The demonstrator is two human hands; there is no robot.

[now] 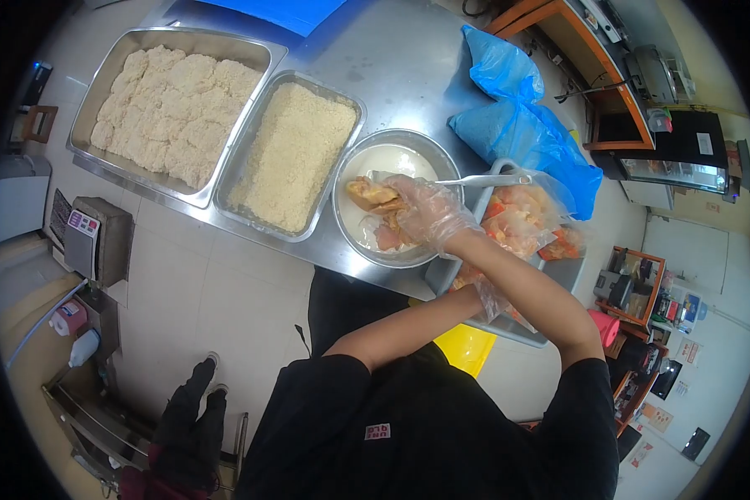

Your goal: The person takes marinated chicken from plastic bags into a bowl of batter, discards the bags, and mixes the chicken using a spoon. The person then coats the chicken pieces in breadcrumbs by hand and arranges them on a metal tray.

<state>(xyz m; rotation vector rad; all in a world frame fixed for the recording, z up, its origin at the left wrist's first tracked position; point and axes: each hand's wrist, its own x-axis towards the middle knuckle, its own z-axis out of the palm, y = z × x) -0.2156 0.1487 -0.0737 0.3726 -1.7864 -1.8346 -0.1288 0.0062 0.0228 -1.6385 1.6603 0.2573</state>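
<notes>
Shirt [400, 446], RH [431, 210] (gloved) w/ meat [372, 194]

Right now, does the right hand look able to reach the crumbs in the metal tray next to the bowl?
Probably yes: the right hand is over the bowl beside the crumbs, with only low rims between. It seems to hold meat, though.

Tiled floor [175, 287] at nine o'clock, cabinet [628, 108] between one and two, fridge [668, 148] between two and three, pale wall [721, 254] at three
</notes>
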